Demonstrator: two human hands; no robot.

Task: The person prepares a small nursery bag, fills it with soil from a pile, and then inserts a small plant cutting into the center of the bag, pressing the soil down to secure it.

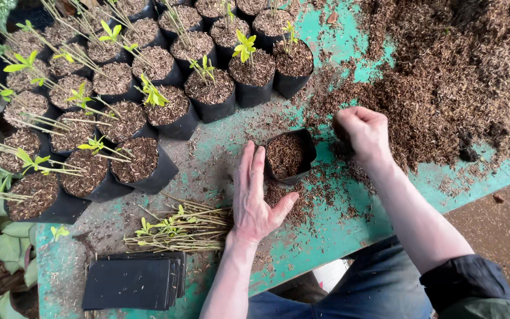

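Soil [444,71] is lying heaped at the far right of the green tabletop [326,236], and the right hand [364,131] is hovering at its edge, its grip balled shut, contents unseen. The left hand [255,195], fingers straight and pressed together, is bracing the left side of a half-filled black bag [287,156], cuttings [178,227] lying just left.

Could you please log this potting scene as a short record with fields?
Surface: green table
Left hand: flat, fingers against the small black bag
Right hand: closed in a fist beside the husk pile
Bag contents: brown husk mix, no cutting
Nearby: loose cuttings, stack of flat black bags, filled bags with cuttings
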